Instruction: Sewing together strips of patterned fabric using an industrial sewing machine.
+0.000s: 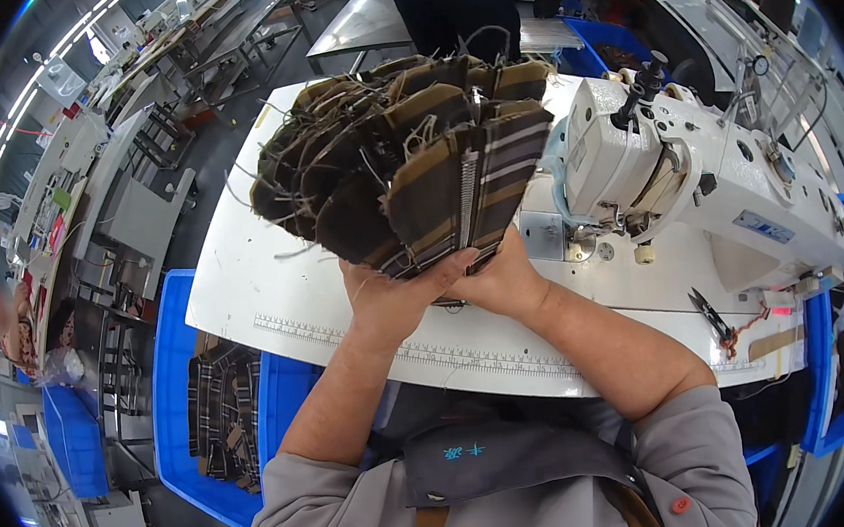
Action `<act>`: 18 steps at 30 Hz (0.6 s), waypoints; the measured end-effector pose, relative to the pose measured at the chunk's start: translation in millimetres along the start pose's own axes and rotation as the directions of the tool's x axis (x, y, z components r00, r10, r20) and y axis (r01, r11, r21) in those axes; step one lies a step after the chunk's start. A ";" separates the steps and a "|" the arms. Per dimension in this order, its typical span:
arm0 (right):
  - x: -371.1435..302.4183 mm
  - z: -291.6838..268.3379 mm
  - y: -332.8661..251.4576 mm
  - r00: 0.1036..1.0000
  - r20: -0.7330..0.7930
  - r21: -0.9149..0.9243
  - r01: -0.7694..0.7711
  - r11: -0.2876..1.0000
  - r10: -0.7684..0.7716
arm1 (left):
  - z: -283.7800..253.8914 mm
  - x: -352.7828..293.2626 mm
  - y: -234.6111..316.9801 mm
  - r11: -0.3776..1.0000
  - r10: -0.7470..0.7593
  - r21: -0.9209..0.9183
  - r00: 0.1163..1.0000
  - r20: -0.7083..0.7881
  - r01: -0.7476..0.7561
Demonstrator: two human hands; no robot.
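Note:
A thick, fanned-out bundle of striped fabric pieces (335,191), dark brown with tan and pale stripes, rises above the white sewing table. Loose threads hang from its frayed edges. A zipper (468,194) runs down the piece nearest me. My left hand (387,302) is closed round the lower left of the bundle, its thumb lying across the front. On the lower right, my right hand (506,281) grips the same bundle, its fingers partly hidden behind the cloth. Both hands meet at the bottom of the stack.
A white sewing machine (675,171) stands just right of the bundle. Thread snips (713,316) lie near the table's right end, and a printed ruler (420,354) follows its front edge. Striped pieces fill a blue bin (177,385) at left. Beyond the table stands another person (455,5).

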State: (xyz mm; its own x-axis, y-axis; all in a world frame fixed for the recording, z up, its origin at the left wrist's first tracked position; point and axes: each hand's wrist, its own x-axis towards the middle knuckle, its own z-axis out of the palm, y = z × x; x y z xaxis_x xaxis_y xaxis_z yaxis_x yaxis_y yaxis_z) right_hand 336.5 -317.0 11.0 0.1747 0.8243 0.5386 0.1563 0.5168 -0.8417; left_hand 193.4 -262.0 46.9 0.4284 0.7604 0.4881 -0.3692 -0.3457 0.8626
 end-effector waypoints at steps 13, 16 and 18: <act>9.9 -8.3 -2.7 0.949 0.247 -0.144 -0.165 0.976 0.197 | -26.1 6.5 4.6 0.996 -0.028 0.083 0.998 0.055 0.023; 9.7 -11.7 13.5 0.923 0.228 -0.176 -0.273 0.946 0.309 | -27.4 8.5 -6.7 0.997 -0.062 0.056 0.993 0.101 0.057; 11.4 -14.1 17.4 0.885 0.273 -0.143 -0.351 0.925 0.378 | -26.8 10.6 -14.3 0.992 -0.110 -0.040 0.986 0.128 0.116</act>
State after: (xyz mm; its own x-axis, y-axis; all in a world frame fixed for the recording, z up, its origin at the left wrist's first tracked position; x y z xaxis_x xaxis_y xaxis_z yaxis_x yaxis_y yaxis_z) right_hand 354.9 -301.9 3.1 -0.0523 0.9876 0.1479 0.2219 0.1559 -0.9625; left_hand 181.2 -234.3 36.2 0.5681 0.7172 0.4036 -0.3502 -0.2331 0.9072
